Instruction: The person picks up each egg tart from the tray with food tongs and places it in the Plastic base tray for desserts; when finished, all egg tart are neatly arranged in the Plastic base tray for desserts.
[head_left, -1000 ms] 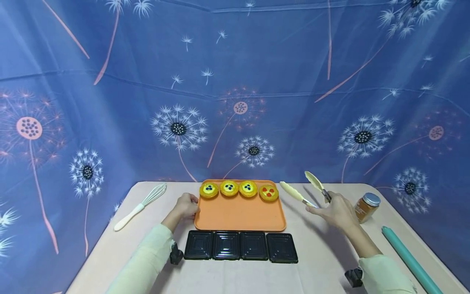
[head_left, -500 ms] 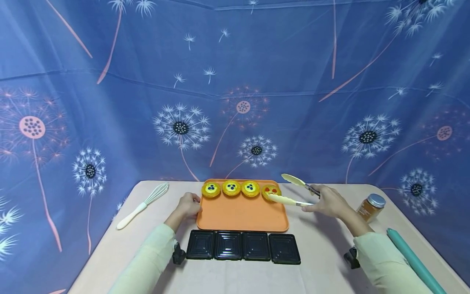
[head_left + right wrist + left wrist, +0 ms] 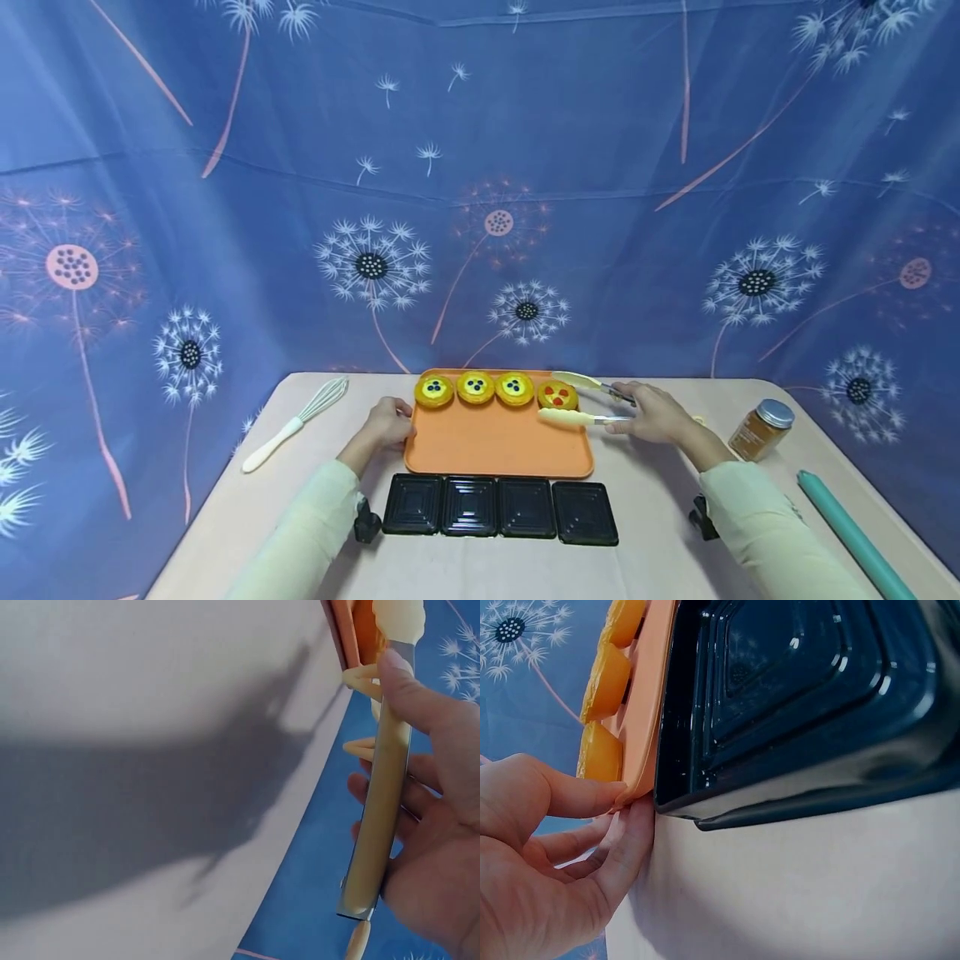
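Note:
My left hand (image 3: 388,421) pinches the left rim of the orange tray (image 3: 495,437), thumb on top and fingers beneath, as the left wrist view shows. Along the tray's far side sit several egg tarts; three carry blue berries, like this one (image 3: 475,386), and the rightmost tart (image 3: 558,395) has red pieces on top. In my right hand (image 3: 654,414) is a pair of tongs (image 3: 379,817), gripped by the handles. The cream tips of the tongs are spread on the near and far sides of the red-topped tart.
Several black square plastic trays (image 3: 470,506) stand in a row before the orange tray. A whisk (image 3: 296,425) lies at the left. On the right are a jar (image 3: 762,430) with a silver lid and a teal rod (image 3: 855,533). A blue dandelion curtain (image 3: 480,167) hangs behind.
My right hand has moved left with the tongs, from beside the tray to around the red-topped tart. The gap between the tongs' tips has narrowed. My left hand stays at the tray's rim.

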Demonstrator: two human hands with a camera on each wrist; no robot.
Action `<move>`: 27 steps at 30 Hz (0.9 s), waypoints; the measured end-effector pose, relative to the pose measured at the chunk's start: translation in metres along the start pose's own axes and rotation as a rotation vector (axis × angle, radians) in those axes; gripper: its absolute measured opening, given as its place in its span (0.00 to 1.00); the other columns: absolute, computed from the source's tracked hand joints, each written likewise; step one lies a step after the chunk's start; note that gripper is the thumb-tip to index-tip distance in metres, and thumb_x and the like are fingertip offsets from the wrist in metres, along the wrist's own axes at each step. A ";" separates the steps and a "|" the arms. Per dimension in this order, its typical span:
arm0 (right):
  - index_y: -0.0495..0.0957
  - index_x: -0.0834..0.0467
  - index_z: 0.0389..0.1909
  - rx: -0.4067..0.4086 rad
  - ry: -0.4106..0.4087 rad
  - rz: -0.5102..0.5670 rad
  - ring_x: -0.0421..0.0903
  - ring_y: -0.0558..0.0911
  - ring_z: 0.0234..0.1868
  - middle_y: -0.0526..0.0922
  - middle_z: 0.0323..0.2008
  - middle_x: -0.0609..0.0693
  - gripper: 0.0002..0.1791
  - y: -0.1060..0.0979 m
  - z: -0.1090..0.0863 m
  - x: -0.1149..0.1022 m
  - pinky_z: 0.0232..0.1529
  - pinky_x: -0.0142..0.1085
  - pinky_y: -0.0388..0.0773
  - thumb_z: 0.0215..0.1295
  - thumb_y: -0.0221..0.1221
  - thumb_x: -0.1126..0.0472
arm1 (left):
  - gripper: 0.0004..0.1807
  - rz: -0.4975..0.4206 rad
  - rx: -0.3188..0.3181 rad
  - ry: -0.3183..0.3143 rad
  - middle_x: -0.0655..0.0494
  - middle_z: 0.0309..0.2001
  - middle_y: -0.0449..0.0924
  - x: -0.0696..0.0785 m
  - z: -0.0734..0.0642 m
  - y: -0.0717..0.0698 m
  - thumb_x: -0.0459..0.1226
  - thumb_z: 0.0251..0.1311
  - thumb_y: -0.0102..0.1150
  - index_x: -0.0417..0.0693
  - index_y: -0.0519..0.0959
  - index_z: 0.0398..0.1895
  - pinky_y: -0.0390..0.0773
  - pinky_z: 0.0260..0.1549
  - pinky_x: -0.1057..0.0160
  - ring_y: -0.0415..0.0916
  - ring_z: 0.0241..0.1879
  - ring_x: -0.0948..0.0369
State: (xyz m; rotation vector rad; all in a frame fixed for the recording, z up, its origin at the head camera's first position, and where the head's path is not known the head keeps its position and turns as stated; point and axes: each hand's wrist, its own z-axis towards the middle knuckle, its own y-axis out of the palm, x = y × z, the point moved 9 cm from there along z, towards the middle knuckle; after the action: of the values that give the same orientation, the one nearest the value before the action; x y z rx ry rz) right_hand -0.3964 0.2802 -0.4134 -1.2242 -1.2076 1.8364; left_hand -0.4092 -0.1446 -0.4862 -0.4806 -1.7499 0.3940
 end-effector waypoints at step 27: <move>0.76 0.67 0.60 0.093 -0.052 -0.126 0.64 0.80 0.46 0.82 0.50 0.64 0.35 -0.023 0.006 -0.013 0.31 0.43 0.71 0.54 0.73 0.52 | 0.16 0.004 0.014 -0.024 0.45 0.33 0.72 -0.002 -0.001 0.001 0.21 0.47 0.58 0.32 0.74 0.43 0.84 0.20 0.58 0.77 0.26 0.55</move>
State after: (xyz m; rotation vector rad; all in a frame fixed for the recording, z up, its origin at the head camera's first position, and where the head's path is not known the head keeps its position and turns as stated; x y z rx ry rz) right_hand -0.3965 0.2757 -0.3869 -1.0322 -1.1863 1.8196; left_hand -0.4083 -0.1444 -0.4881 -0.4717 -1.7690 0.4160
